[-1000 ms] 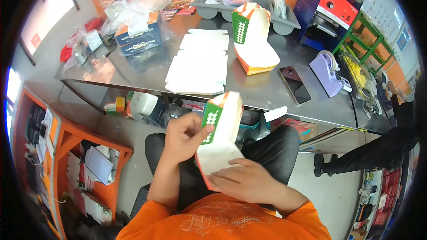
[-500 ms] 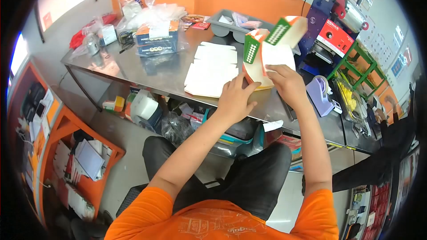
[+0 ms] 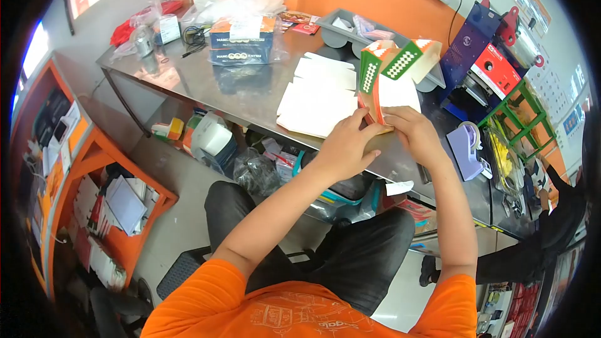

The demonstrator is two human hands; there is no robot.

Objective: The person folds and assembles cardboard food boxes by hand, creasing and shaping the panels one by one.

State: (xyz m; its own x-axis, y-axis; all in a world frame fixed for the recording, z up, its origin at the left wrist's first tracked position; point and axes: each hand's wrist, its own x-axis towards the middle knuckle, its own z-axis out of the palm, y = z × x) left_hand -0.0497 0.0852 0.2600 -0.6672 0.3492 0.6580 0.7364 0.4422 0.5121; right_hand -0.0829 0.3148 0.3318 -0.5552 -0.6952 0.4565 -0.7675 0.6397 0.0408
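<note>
On the metal table stands a folded food box [image 3: 370, 75] with a green and white patterned side and orange edges. Another folded box [image 3: 407, 62] of the same kind leans against it on the right, its white inside facing up. My right hand [image 3: 414, 131] grips the lower edge of this right box, thumb and fingers pressed together. My left hand [image 3: 349, 144] is at the front corner of the left box, its fingertips touching the corner and its thumb apart. Just left of the boxes lies a stack of flat white cartons [image 3: 318, 95].
A blue box in plastic [image 3: 241, 44] sits at the back left. Behind the food boxes is a grey tray [image 3: 341, 34]. A purple tape dispenser [image 3: 464, 150] and a blue and red machine [image 3: 494, 69] are on the right. A person in black [image 3: 551, 225] stands at far right.
The box that was over my lap is now on the table against the other one. Both hands have reached forward to the boxes. The view has shifted.
</note>
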